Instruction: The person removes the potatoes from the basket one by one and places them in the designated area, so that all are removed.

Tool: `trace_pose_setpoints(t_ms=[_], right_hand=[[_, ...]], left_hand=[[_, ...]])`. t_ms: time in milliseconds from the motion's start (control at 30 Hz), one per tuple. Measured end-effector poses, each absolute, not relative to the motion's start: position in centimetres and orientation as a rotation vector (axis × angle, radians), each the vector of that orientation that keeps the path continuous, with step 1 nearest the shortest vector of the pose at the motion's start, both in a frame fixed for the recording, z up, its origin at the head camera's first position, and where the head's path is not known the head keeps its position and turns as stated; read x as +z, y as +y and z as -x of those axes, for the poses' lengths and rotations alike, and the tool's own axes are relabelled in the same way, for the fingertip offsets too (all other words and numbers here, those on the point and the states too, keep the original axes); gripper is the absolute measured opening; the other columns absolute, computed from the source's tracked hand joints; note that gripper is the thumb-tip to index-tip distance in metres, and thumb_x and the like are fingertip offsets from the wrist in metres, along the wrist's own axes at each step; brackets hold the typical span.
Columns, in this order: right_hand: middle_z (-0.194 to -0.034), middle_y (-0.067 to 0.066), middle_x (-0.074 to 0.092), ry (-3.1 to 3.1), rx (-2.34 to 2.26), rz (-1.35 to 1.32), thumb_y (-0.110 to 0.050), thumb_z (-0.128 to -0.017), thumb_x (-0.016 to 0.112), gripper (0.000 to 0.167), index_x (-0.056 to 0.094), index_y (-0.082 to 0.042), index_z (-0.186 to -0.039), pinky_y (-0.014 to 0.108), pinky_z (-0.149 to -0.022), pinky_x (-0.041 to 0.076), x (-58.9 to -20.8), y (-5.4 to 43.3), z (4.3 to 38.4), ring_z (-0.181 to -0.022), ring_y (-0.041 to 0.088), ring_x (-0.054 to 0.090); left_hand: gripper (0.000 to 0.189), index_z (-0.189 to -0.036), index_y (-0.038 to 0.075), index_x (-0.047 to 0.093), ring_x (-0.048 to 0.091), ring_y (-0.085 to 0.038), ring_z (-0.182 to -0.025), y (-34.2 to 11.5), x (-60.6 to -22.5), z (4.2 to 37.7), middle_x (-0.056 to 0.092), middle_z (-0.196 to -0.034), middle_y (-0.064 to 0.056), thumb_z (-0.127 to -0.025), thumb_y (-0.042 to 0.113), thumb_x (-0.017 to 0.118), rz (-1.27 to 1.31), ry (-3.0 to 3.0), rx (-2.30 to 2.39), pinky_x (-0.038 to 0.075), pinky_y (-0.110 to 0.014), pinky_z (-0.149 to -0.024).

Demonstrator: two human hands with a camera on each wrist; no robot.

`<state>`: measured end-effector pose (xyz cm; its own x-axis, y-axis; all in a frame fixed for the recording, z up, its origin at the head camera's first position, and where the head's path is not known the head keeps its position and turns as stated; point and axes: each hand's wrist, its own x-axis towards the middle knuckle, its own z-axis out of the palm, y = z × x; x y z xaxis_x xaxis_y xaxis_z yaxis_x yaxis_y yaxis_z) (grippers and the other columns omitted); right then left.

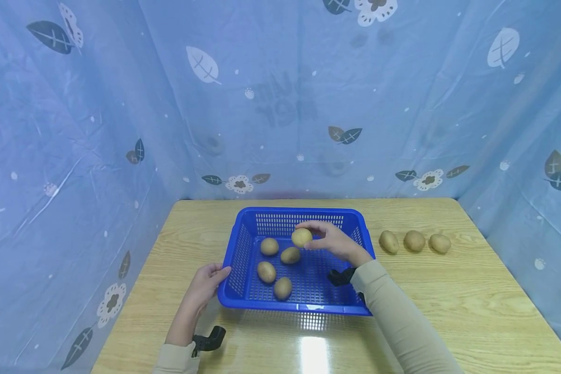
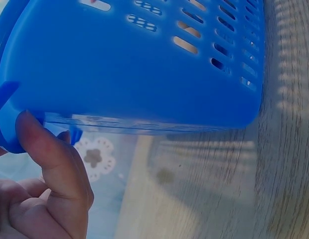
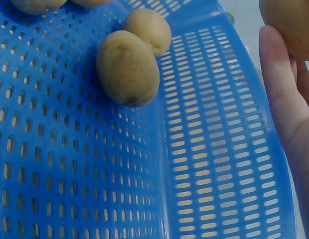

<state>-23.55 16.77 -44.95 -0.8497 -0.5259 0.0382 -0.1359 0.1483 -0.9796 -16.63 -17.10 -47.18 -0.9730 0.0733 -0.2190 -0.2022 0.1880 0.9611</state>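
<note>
A blue plastic basket [image 1: 308, 307] with slotted walls stands on the table. My left hand [image 1: 206, 283] grips its left rim, the thumb [image 2: 37, 134] over the edge in the left wrist view. Over the basket, my right hand [image 1: 329, 240] holds a potato [image 1: 302, 237] between thumb and fingers. This potato [image 3: 291, 25] also shows at the top right of the right wrist view. Several potatoes lie on the basket floor, among them one potato [image 1: 290, 255] just below the held one and another potato [image 1: 283, 288] near the front wall.
On the table [image 1: 486, 301], right of the basket, three potatoes lie in a row: a left potato [image 1: 389, 242], a middle potato [image 1: 414, 241] and a right potato [image 1: 440, 243]. A blue patterned curtain [image 1: 280, 104] hangs behind the table and at both sides.
</note>
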Motion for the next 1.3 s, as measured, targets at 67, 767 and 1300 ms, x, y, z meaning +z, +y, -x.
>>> trace_pose_setpoints(t_ms=[67,767,1300], right_hand=[[-0.125,0.014,0.06,2.125,-1.756,0.632,-0.01,-0.083,0.069,0.057,0.048,0.003,-0.134,0.034,-0.096,0.046,-44.9,16.8,23.5,-0.117,0.019,0.054],[-0.139,0.015,0.048,2.217,-1.941,0.539,-0.016,-0.087,0.068,0.053,0.049,-0.005,-0.136,0.032,-0.089,0.051,-44.5,17.4,23.8,-0.126,0.029,0.047],[-0.133,0.014,0.049,2.225,-2.303,0.47,-0.006,-0.088,0.066,0.055,0.044,-0.002,-0.138,0.02,-0.086,0.051,-44.2,18.2,23.5,-0.11,0.008,0.055]], left_hand=[[0.034,-0.116,-0.01,0.052,0.069,-0.029,-0.087,-17.1,-47.2,16.7,0.067,-0.102,-0.025,-0.099,0.018,0.049,0.122,2.245,1.871,0.059,-0.033,-0.071],[0.031,-0.115,-0.008,0.054,0.069,-0.033,-0.09,-16.9,-47.5,16.9,0.067,-0.103,-0.026,-0.099,0.018,0.049,0.115,2.256,1.874,0.059,-0.034,-0.072],[0.034,-0.117,-0.008,0.053,0.068,-0.031,-0.09,-17.0,-47.5,16.5,0.067,-0.104,-0.025,-0.099,0.02,0.049,0.14,2.255,1.872,0.059,-0.035,-0.073]])
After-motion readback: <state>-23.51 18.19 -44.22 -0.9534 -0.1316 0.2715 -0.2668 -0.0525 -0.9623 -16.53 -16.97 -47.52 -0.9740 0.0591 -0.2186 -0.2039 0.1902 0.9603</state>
